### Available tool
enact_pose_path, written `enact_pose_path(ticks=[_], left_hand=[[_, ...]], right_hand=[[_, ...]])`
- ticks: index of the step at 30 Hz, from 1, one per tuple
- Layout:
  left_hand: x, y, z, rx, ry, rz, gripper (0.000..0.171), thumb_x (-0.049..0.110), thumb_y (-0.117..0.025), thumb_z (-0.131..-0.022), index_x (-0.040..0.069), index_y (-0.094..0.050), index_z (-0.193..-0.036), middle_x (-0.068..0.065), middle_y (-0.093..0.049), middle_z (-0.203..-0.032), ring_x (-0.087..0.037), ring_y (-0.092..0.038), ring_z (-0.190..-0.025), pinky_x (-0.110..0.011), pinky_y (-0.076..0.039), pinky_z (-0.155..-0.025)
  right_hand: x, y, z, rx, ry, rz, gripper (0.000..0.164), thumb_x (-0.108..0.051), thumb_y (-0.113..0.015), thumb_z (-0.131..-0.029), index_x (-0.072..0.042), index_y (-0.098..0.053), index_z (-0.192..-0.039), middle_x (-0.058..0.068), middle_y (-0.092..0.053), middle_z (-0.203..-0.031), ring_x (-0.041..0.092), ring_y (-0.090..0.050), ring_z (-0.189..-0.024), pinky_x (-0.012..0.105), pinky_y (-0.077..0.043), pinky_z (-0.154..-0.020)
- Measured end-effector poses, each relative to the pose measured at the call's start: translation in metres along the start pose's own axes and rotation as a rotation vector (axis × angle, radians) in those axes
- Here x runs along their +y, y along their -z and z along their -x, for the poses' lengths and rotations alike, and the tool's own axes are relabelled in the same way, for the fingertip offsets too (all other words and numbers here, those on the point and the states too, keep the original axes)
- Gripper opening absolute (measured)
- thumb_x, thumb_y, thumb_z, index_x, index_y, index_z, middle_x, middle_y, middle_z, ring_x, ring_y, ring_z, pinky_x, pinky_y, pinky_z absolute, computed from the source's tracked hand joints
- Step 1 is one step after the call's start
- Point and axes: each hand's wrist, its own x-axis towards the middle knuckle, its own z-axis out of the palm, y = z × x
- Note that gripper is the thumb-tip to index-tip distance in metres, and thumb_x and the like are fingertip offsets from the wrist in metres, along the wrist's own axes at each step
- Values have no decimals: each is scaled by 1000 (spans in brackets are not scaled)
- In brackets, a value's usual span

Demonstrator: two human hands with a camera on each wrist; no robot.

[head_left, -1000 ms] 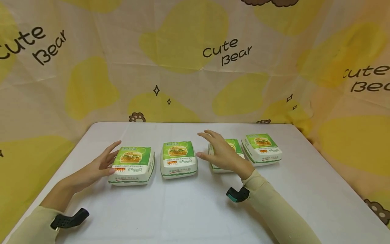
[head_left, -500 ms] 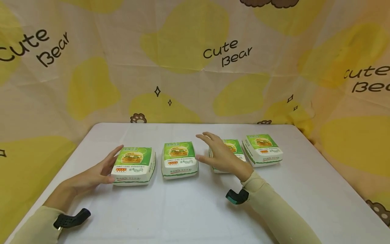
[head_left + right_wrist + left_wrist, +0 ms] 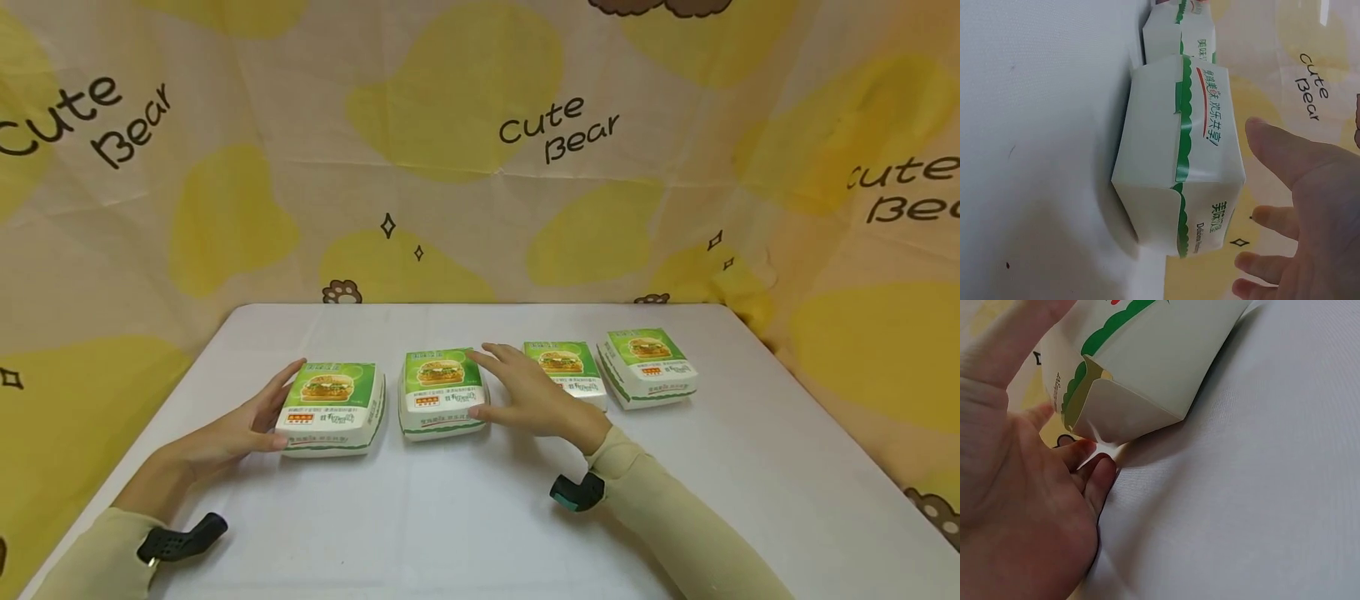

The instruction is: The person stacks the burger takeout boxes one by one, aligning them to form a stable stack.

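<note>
A row of green-and-white burger boxes stands on the white table (image 3: 360, 533) in the head view. My left hand (image 3: 225, 437) holds the left side of the leftmost burger box (image 3: 330, 408), thumb at its front corner and index fingertip by its back corner. In the left wrist view, fingers (image 3: 1094, 481) lie close against the box's side (image 3: 1141, 381). My right hand (image 3: 532, 396) hovers with spread fingers at the right side of the second burger box (image 3: 442, 392). The right wrist view shows thumb and fingers apart from a box (image 3: 1179, 137).
Two more burger boxes, one (image 3: 562, 362) partly behind my right hand and one (image 3: 648, 367) at the far right, stand close together. A yellow patterned cloth (image 3: 450, 125) hangs behind the table. Black wrist cameras (image 3: 183, 540) are strapped to both sleeves.
My left hand has closed in around the leftmost box's left side. My right hand has moved left and slightly down, from in front of the third box to the second box's right side.
</note>
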Motion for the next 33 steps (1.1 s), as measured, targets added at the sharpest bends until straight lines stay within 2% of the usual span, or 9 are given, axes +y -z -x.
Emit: enact_pose_path(ticks=[4,7,11,15,19,21,25,32,33], left_hand=[[0,0,-1,13,-3,-15,103,14,-65,-86,37,9,-154,-19,18,-162,28,-26,-124,-3,-30,-93],[0,2,-1,19,19,-25,102,15,-65,-87,41,8,-153,-16,18,-162,29,-25,-123,-2,-29,-91],[1,3,-1,19,34,-32,100,16,-64,-89,43,8,-152,-13,19,-162,30,-24,-123,-2,-28,-91],[1,3,-2,14,15,-32,99,16,-64,-89,40,7,-153,-15,19,-162,29,-25,-124,-3,-29,-92],[2,2,-4,15,4,-24,99,16,-64,-88,39,7,-154,-16,18,-162,28,-27,-123,-5,-31,-92],[2,2,-4,16,5,-22,100,16,-64,-88,39,7,-154,-16,19,-162,28,-27,-123,-5,-31,-92],[2,3,-3,17,6,-22,100,16,-64,-88,39,7,-154,-16,18,-162,28,-27,-123,-5,-31,-92],[-1,1,0,11,26,-22,100,13,-63,-87,39,7,-154,-16,16,-163,29,-25,-123,-4,-30,-93],[-1,1,-1,12,28,-32,101,12,-63,-86,39,7,-154,-17,15,-163,28,-26,-123,-8,-31,-97]], right_hand=[[-1,-1,-2,-4,19,57,73,-54,-66,-85,-26,-40,-148,8,-43,-150,27,-36,-142,57,-30,-113],[-2,-1,-3,-3,27,66,69,-53,-67,-85,-26,-45,-145,7,-47,-145,27,-38,-140,56,-29,-113],[-4,0,-2,3,18,39,65,-52,-70,-83,-25,-49,-139,8,-42,-150,28,-34,-144,55,-27,-116],[-5,1,-2,3,0,9,62,-51,-73,-81,-22,-53,-132,10,-33,-157,31,-27,-148,54,-25,-118],[-5,-1,-2,-5,6,2,61,-49,-74,-80,-20,-52,-128,7,-39,-154,27,-33,-146,49,-28,-118],[-5,-2,-2,-4,21,12,63,-48,-75,-80,-19,-51,-130,4,-44,-151,24,-36,-145,46,-30,-117],[-5,-3,-2,-12,21,62,77,-52,-73,-81,-20,-43,-144,3,-42,-152,23,-38,-143,45,-32,-116],[-11,-6,4,-55,-46,58,84,-60,-70,-79,-28,-36,-149,13,-26,-159,32,-29,-147,53,-28,-117],[-11,-6,5,-57,-53,52,84,-60,-70,-79,-29,-36,-149,14,-27,-159,33,-29,-147,54,-26,-118]])
